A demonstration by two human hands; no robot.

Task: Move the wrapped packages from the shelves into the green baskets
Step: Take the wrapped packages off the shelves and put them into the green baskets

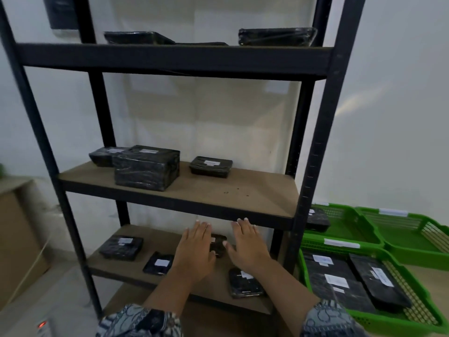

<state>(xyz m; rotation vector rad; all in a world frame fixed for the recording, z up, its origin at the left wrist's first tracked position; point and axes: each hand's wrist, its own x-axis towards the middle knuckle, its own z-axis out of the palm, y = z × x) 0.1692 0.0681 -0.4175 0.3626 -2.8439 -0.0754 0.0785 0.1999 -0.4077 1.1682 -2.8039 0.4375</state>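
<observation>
The left hand (194, 249) and right hand (247, 246) are held flat over the lower shelf (155, 237), fingers straight, nothing grasped; a small wrapped package (218, 244) is seen between them, partly hidden by the left hand; beyond, rightward, other packages (340, 283) are laid in a green basket (302, 276).

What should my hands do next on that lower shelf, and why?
Probably close both hands on the small wrapped package lying between them. The left hand and right hand are open with straight fingers, flanking it on the lower shelf, and neither is gripping it yet. Once held, it can go to the green basket on the right.
</observation>
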